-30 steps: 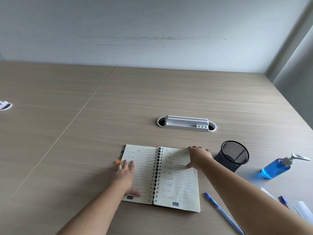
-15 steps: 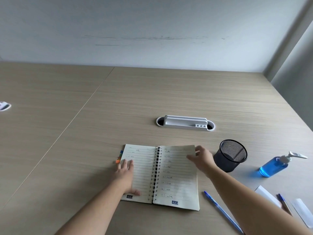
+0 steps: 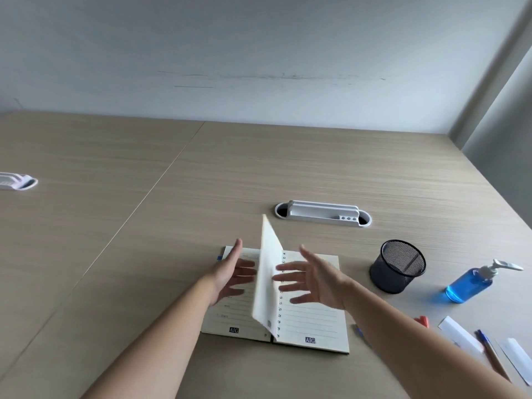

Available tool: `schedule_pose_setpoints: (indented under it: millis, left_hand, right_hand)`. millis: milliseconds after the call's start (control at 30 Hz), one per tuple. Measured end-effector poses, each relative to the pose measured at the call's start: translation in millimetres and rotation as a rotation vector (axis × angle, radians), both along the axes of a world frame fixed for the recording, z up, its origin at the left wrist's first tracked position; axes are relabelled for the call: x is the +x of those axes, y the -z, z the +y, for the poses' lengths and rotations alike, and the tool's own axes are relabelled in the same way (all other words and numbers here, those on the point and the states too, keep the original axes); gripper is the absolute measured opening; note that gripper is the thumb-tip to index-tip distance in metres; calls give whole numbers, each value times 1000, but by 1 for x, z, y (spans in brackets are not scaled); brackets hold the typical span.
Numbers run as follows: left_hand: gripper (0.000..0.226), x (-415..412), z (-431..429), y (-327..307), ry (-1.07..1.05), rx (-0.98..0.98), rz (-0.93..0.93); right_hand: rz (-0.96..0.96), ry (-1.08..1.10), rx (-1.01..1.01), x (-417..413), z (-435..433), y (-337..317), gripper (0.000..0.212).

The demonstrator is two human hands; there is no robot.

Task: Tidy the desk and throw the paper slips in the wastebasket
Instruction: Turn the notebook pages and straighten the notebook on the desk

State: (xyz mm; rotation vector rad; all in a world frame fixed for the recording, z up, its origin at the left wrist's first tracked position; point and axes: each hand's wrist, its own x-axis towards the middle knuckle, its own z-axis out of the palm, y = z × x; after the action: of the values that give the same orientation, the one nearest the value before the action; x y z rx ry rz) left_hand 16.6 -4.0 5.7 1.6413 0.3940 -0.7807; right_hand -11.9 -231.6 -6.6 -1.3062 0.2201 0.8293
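A spiral notebook (image 3: 313,321) lies open on the desk (image 3: 288,168) in front of me. A block of its pages (image 3: 267,277) stands nearly upright over the spine. My left hand (image 3: 230,272) hovers over the left page with fingers spread, just left of the upright pages. My right hand (image 3: 311,280) is on the other side, fingers spread and fingertips at the upright pages; I cannot tell whether they touch. Two white paper slips (image 3: 457,334) (image 3: 518,358) lie at the right front, with pens (image 3: 489,349) between them.
A black mesh cup (image 3: 398,266) stands right of the notebook. A blue pump bottle (image 3: 472,282) is further right. A white cable tray (image 3: 322,213) sits behind the notebook. An orange-red object (image 3: 421,321) shows by my right forearm. A white object (image 3: 17,181) lies far left.
My right hand has lifted the right-hand pages up over the spine to near vertical. My left hand has risen off the left page. The blue pen is now mostly hidden by my right forearm.
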Motion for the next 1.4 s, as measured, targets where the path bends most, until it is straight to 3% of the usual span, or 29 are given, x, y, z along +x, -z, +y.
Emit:
schedule_pose_setpoints:
  millis: [33,100,167,233,300,367,433,567,700,733,800,900,1033,1267,1400]
  left_hand:
    - [94,1,2,-5,-19,-37,28]
    - [94,0,5,-7,18,93,-19]
    - [58,-2,11,2,33,317,-173]
    - [23,-5,21,12,11,435,-248]
    - [28,-3,32,22,-6,558,-298]
    - [49,0,38,27,8,672,-363]
    - [53,3,38,32,55,776,-394]
    - [25,5,31,40,203,947,-357]
    - [36,9,27,42,279,1057,-303]
    - [38,10,25,38,305,1106,-332]
    - [62,17,18,36,436,1230,-466]
    - [118,28,-6,35,801,1112,-679]
    - [149,29,-38,43,1210,1037,-575]
    - [155,23,-43,54,1293,1102,-535]
    - [132,17,-29,55,1192,1005,-624]
  right_hand:
    - [-41,-58,-106,-1,11,-1,61]
    - [-172,-132,-358,-4,29,1,43]
    - [-401,-169,-719,-3,30,9,25]
    - [-543,-278,-1025,-4,18,18,33]
    - [-561,-414,-1157,-9,1,25,59]
    - [-533,-483,-1180,-13,-14,27,83]
    - [-497,-500,-1192,-14,-21,26,98]
    - [-489,-553,-1250,-11,-17,25,96]
    - [-507,-546,-1260,-11,-18,26,97]
    - [-515,-545,-1265,-11,-19,26,97]
    - [-532,-538,-1274,-11,-19,28,97]
    - [-545,-534,-1276,-11,-19,31,95]
    - [-545,-519,-1276,-11,-22,34,98]
    - [-581,-516,-1266,-12,-26,37,98]
    - [-612,-497,-1231,-17,-27,34,94]
